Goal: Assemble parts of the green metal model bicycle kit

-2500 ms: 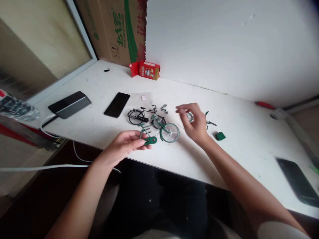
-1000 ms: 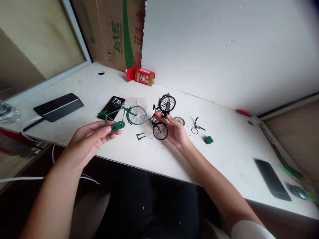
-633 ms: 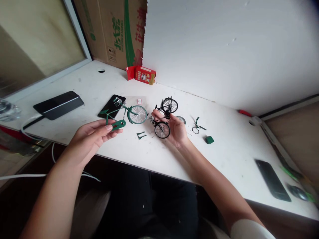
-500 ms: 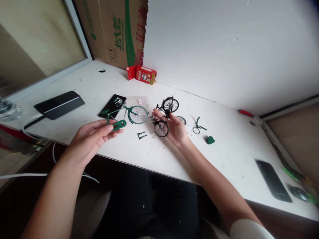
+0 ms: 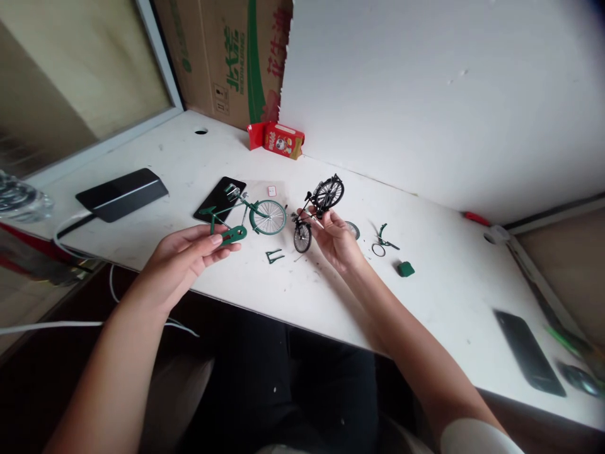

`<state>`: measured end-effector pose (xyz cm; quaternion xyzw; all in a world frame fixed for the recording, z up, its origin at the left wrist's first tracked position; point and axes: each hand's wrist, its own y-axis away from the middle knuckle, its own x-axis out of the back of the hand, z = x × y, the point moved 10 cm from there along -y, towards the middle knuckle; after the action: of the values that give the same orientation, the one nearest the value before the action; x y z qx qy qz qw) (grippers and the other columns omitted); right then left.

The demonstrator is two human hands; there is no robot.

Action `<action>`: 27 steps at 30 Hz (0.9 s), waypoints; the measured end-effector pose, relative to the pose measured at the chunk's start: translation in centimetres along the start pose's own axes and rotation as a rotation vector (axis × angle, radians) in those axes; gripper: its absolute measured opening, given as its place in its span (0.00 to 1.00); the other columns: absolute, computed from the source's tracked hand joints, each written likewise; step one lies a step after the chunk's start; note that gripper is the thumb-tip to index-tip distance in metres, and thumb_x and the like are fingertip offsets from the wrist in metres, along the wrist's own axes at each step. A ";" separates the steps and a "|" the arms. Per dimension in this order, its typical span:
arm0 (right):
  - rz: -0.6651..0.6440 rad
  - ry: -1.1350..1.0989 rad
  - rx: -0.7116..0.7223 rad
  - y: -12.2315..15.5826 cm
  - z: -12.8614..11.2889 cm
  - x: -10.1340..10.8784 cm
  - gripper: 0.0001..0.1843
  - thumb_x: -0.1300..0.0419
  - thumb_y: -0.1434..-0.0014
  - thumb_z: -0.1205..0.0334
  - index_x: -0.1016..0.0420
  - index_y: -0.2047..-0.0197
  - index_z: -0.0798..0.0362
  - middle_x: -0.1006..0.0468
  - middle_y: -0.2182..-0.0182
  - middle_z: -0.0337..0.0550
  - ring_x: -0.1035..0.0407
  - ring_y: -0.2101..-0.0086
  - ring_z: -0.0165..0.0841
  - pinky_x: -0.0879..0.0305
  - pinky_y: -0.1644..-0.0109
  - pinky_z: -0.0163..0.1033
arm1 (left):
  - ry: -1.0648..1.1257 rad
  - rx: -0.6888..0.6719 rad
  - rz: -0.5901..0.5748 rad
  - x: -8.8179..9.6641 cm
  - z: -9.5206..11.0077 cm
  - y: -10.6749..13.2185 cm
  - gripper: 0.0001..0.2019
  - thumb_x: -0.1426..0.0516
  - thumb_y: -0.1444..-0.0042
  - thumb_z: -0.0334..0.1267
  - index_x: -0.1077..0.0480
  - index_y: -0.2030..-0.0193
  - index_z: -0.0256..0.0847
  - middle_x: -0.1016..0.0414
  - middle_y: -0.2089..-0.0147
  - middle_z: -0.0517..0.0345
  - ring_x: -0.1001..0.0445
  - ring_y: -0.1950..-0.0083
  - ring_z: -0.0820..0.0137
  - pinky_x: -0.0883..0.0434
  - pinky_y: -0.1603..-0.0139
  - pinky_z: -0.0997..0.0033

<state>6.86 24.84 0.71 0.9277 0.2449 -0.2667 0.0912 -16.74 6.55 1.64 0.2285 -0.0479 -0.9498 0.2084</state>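
Observation:
Between thumb and fingers, my left hand (image 5: 201, 249) grips a green model bicycle (image 5: 228, 215) by its lower frame, near the chain guard. This bicycle shows one wheel, at its right end. My right hand (image 5: 336, 238) is closed around the middle of a black model bicycle (image 5: 312, 205), which has two wheels and is held tilted above the table. A small green forked part (image 5: 273, 255) lies between the hands. Beyond my right hand rest a loose wheel (image 5: 353, 230), partly hidden, a green part with a dark bar (image 5: 385, 238), a black ring (image 5: 378, 250) and a green block (image 5: 405, 269).
A black phone (image 5: 212, 205) lies behind the green bicycle. Farther left is a dark flat device (image 5: 121, 194). A red box (image 5: 282, 140) stands at the back by a cardboard carton (image 5: 227, 63). Another dark device (image 5: 529, 352) lies at right. The white table's front edge (image 5: 255, 307) runs below my hands.
My right hand has turned the black bicycle, so its wheels now show at a narrower angle. My left hand keeps the same hold on the green bicycle. The view has shifted slightly.

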 end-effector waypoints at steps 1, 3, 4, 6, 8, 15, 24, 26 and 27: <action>0.020 -0.003 -0.003 -0.1 0.3 0.2 0.15 0.25 0.44 0.62 0.29 0.65 0.48 0.15 0.53 0.38 0.21 0.41 0.40 0.39 0.21 0.49 | 0.000 -0.003 -0.004 0.1 -0.1 -0.1 0.10 0.27 0.43 0.33 0.16 0.55 0.37 0.14 0.56 0.55 0.16 0.57 0.67 0.23 0.49 0.68; 0.041 0.000 -0.016 -0.2 0.7 0.5 0.16 0.24 0.46 0.64 0.28 0.64 0.49 0.15 0.54 0.39 0.20 0.42 0.38 0.35 0.23 0.45 | -0.003 -0.007 -0.009 0.2 -0.2 -0.2 0.11 0.27 0.44 0.33 0.16 0.54 0.37 0.14 0.56 0.53 0.15 0.57 0.66 0.23 0.49 0.68; 0.043 0.002 -0.022 -0.3 0.9 0.5 0.16 0.24 0.46 0.65 0.28 0.64 0.49 0.14 0.54 0.40 0.21 0.42 0.38 0.34 0.24 0.43 | -0.004 -0.008 -0.009 0.3 -0.2 -0.3 0.11 0.27 0.44 0.34 0.16 0.54 0.37 0.14 0.56 0.52 0.15 0.57 0.66 0.23 0.49 0.67; 0.056 0.010 -0.031 -0.4 1.0 0.8 0.15 0.24 0.46 0.64 0.27 0.63 0.49 0.14 0.52 0.42 0.20 0.42 0.37 0.31 0.27 0.41 | -0.005 -0.003 -0.008 0.3 -0.3 -0.3 0.11 0.27 0.44 0.34 0.16 0.54 0.37 0.14 0.55 0.51 0.15 0.57 0.66 0.23 0.49 0.68; 0.089 0.032 -0.026 -0.5 1.0 1.5 0.17 0.23 0.47 0.63 0.26 0.60 0.49 0.14 0.54 0.42 0.20 0.44 0.35 0.29 0.29 0.40 | -0.008 0.000 -0.009 0.2 -0.3 -0.3 0.12 0.27 0.44 0.34 0.16 0.54 0.37 0.14 0.54 0.52 0.15 0.57 0.67 0.23 0.49 0.69; 0.235 0.413 -0.003 -0.7 0.1 4.7 0.22 0.20 0.52 0.53 0.26 0.63 0.51 0.18 0.64 0.39 0.16 0.57 0.36 0.18 0.47 0.40 | -0.021 0.007 -0.027 -0.4 -0.7 -0.2 0.11 0.27 0.43 0.34 0.16 0.54 0.37 0.14 0.53 0.52 0.14 0.54 0.63 0.22 0.49 0.69; 0.230 0.636 -0.020 0.1 -0.8 5.4 0.21 0.21 0.53 0.52 0.25 0.68 0.55 0.15 0.69 0.47 0.23 0.73 0.30 0.37 0.80 0.30 | -0.083 0.025 -0.019 -1.4 -1.9 -0.1 0.13 0.25 0.46 0.38 0.16 0.55 0.38 0.14 0.54 0.50 0.13 0.54 0.61 0.19 0.48 0.65; 0.202 0.642 -0.038 0.5 -1.0 5.5 0.21 0.21 0.53 0.51 0.23 0.68 0.56 0.15 0.70 0.48 0.24 0.74 0.30 0.38 0.80 0.30 | -0.098 0.028 -0.017 -1.7 -2.2 0.0 0.14 0.25 0.46 0.39 0.17 0.55 0.39 0.14 0.54 0.51 0.13 0.54 0.61 0.18 0.47 0.65; 0.200 0.644 -0.046 0.7 -1.2 5.8 0.21 0.20 0.53 0.51 0.21 0.66 0.57 0.15 0.69 0.49 0.24 0.74 0.29 0.40 0.80 0.31 | -0.108 0.030 -0.016 -1.8 -2.4 0.1 0.14 0.25 0.46 0.39 0.17 0.55 0.39 0.14 0.54 0.51 0.13 0.54 0.62 0.18 0.47 0.65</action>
<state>12.01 26.95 -1.35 0.9814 0.1748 0.0561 0.0560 -14.17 7.24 0.29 0.1806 -0.0715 -0.9615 0.1942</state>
